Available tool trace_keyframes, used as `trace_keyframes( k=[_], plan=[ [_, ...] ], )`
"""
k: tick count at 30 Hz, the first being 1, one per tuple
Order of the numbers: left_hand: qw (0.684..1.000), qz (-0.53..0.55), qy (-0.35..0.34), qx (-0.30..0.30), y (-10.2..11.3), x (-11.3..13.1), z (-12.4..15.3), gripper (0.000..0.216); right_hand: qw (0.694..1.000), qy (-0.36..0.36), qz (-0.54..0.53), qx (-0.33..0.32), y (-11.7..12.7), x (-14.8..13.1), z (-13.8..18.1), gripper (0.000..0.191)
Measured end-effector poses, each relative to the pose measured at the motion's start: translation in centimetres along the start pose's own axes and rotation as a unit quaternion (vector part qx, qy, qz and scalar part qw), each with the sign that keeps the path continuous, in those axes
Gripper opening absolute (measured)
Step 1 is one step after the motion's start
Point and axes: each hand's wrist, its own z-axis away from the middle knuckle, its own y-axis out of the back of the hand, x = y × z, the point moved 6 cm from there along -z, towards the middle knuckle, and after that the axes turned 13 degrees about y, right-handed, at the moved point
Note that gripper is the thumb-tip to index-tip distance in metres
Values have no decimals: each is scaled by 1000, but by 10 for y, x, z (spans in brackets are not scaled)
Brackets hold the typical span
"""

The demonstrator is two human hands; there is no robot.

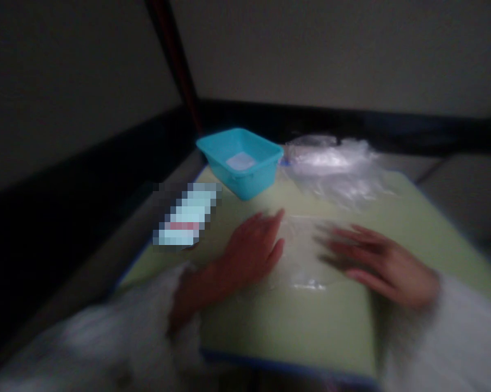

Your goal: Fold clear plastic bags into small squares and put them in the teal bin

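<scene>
A clear plastic bag (305, 256) lies flat on the yellow-green table, its edges faint and its lower end catching light. My left hand (251, 245) rests at the bag's left side, fingers stretched out, thumb apart. Over the bag's right part is my right hand (376, 261), its fingers spread and smeared by motion. Whether the right fingertips touch the plastic, I cannot tell. Neither hand shows anything gripped in it.
A turquoise plastic basket (256, 182) with a whitish flat piece (240, 161) inside stands at the back. Right of it lies a heap of clear plastic bags (339, 163). A blurred-out bright rectangle (190, 212) lies at the left edge of the table (286, 332). Walls rise behind.
</scene>
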Motion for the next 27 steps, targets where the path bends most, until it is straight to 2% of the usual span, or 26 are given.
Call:
trace_keyframes(
  k=[6,13,18,21,24,27],
  plan=[
    [998,-54,38,-17,-2,-13,-8,52,996,65,-54,-3,-4,-11,-4,37],
    [997,-34,45,-44,-7,-15,-8,50,983,126,-130,19,-5,-46,-18,54],
    [997,-15,23,-67,-13,-10,-4,51,978,123,-165,16,-8,-78,-33,60],
    [998,-8,-12,-61,-11,1,4,53,972,140,-182,41,-6,-84,-35,56],
    [995,23,-67,-76,-6,20,20,56,976,94,-163,107,3,-62,-25,50],
    [981,69,-129,-131,-5,42,41,64,966,-47,-141,213,14,-25,-7,32]
  ],
)
